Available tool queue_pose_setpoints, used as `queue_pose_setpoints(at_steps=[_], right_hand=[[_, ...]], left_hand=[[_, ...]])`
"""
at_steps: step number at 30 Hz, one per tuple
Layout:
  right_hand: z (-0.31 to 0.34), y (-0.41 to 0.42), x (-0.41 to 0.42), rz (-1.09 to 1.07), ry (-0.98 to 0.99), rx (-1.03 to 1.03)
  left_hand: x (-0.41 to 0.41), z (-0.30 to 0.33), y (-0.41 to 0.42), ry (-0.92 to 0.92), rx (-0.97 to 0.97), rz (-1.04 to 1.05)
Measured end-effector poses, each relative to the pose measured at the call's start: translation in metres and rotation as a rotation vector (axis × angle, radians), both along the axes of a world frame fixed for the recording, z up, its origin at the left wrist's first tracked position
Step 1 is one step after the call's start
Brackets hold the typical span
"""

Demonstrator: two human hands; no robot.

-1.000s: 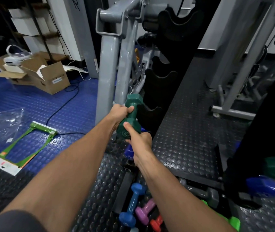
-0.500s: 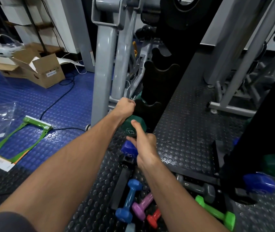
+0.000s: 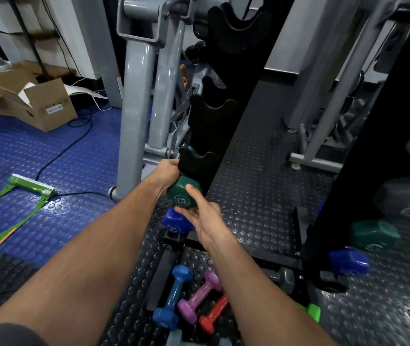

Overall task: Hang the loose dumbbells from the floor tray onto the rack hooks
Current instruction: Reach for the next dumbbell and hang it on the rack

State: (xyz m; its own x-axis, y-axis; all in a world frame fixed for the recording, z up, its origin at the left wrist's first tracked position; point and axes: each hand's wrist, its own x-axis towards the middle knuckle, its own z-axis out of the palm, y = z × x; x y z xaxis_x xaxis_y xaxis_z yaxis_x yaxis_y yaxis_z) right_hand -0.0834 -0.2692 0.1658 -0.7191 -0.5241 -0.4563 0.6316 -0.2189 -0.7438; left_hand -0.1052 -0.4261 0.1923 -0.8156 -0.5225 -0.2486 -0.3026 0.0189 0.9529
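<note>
Dumbbell, dark green (image 3: 182, 196), has dropped from chest height into the lowest black rack hook (image 3: 196, 162). Left hand (image 3: 167, 171) still grips its handle; right hand (image 3: 205, 218), fingers loosened, just cups the near head. Nearly seated; others wait in the floor tray (image 3: 160, 275).

Open cardboard box (image 3: 36, 106) on blue mat, green frame (image 3: 21, 196) near black cable (image 3: 74, 143)

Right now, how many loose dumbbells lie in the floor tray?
5 visible: blue vinyl dumbbell, pink vinyl dumbbell beside it, red vinyl dumbbell, grey dumbbell and bright green dumbbell beyond the right forearm. Others may be hidden.
</note>
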Motion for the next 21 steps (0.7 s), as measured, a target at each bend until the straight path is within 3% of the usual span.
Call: queue_pose_setpoints(at_steps=[4,8,11,14,21], right_hand=[[-0.001,0.008,-0.006,0.105,0.117,0.100],[-0.004,0.010,-0.021,0.188,0.368,0.370],[-0.005,0.012,-0.025,0.267,0.444,0.469],[-0.006,0.018,-0.025,0.314,0.500,0.512],[-0.031,0.061,-0.027,0.416,0.678,0.778]], left_hand=[[0.001,0.001,0.009,0.048,0.031,0.023],[0.001,0.003,0.005,-0.048,-0.361,0.047],[0.009,0.001,0.014,-0.088,-0.413,0.405],[0.028,-0.006,0.050,0.099,-0.497,0.686],[0.079,-0.055,0.113,0.261,-0.659,0.628]])
